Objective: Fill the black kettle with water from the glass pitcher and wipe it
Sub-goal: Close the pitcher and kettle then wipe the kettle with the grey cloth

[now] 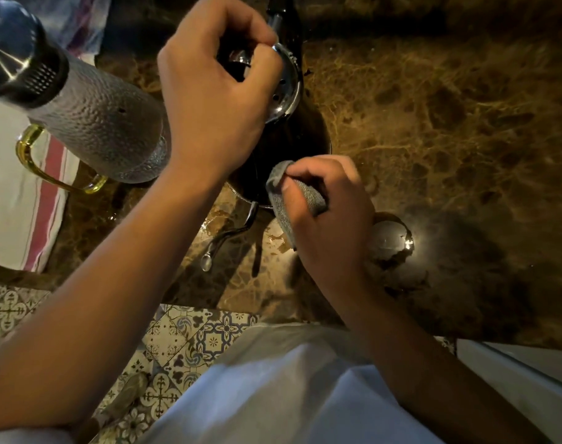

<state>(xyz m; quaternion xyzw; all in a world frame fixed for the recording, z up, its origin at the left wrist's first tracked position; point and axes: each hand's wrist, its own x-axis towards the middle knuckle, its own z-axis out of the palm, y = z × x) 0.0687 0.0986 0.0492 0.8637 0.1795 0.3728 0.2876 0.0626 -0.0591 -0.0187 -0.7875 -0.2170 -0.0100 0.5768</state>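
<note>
Black and glossy — kettle (283, 145) planted on the brown marbled counter (433, 123), near the front edge, seen from straight above. Dark body, bright steel lid (284, 81) on top dotted with small holes, slim curved spout (228, 235) snaking toward the near edge with a shiny tip. Stood just right of the glass pitcher (97, 123), almost touching — hammered, frosted-looking glass, dark perforated steel cap, yellow-tinted handle (45, 168) jutting out to the left.

Left hand (209, 88) came down over the kettle's top, fingers curled tight, fingertips pinched at the rim of the lid; couldn't quite make out what sat under the palm. Right hand (331, 216) lower down, fingers curled round a folded grey cloth (292, 193), thumb clamped on top, cloth pressed against the near side of the kettle's body just above the base of the spout.

Off to the left, a white towel (20, 193) with red stripes under and beside the pitcher. Just right of the wiping hand, a round shiny disc (390, 238) on the counter, partly hidden by the wrist. Patterned floor tiles (193, 341) below the counter edge, white garment (289, 395) in the foreground.
</note>
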